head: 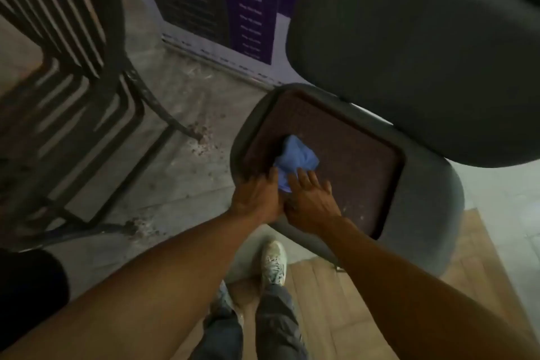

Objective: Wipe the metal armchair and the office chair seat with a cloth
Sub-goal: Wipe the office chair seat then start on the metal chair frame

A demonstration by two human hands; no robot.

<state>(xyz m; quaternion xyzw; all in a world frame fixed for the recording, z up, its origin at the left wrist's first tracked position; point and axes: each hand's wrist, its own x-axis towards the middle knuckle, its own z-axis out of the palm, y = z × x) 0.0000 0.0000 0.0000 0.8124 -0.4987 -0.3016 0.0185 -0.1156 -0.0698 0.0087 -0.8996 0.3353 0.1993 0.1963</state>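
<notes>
Both hands, left hand (257,194) and right hand (311,199), fingers flattened, press cloth (296,159) onto office chair seat (350,152); best swept in overlapping strokes toward the edges

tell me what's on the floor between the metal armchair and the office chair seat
In the head view, only bare concrete floor lies between the metal armchair and the office chair seat, scattered with crumbly dirt near the armchair's leg.

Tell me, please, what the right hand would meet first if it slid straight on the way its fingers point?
The right hand points up-left across the seat; its fingertips already touch the blue cloth, so it would likely push into that first.
</notes>
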